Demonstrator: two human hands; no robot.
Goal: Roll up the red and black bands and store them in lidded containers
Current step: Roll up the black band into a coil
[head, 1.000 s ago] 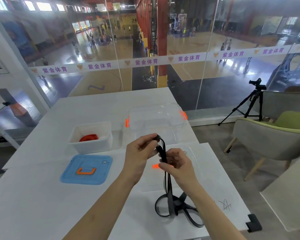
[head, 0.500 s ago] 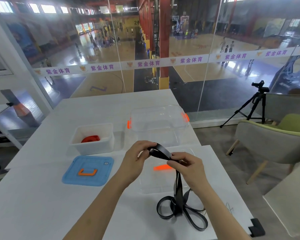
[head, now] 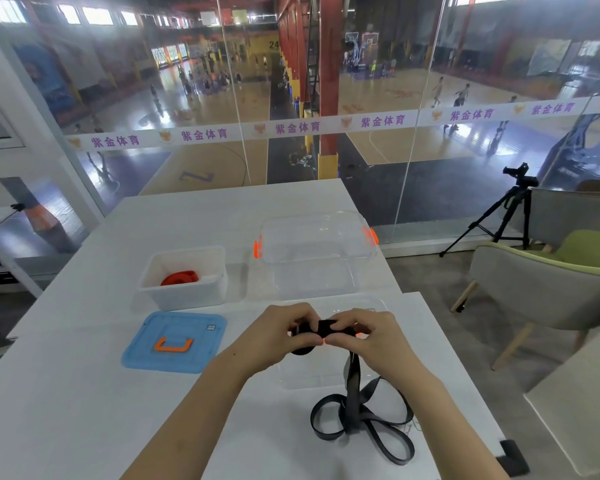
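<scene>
A big white table (head: 84, 393) stands by a glass wall (head: 326, 150). Past the glass, far below, is a big gym with shiny floors. On the right are a grey and green chair (head: 534, 289) and a camera on a tripod (head: 513, 202).

On the table, at the left, a white tub (head: 184, 296) holds the rolled red band (head: 180, 277). Its blue lid (head: 142, 355) lies flat just in front of it. A clear box (head: 316, 251) with orange clips sits to the right of the tub, and its clear lid (head: 309, 379) lies flat under the hands.

The left hand (head: 274, 336) and the right hand (head: 371, 337) meet above the clear lid. Both have curled fingers that pinch the black band (head: 354, 414) from each side. The part between them is a small dark roll. The rest of the band hangs down from the right hand toward the person. It ends in loose loops that lie flat on the table near the front edge.
</scene>
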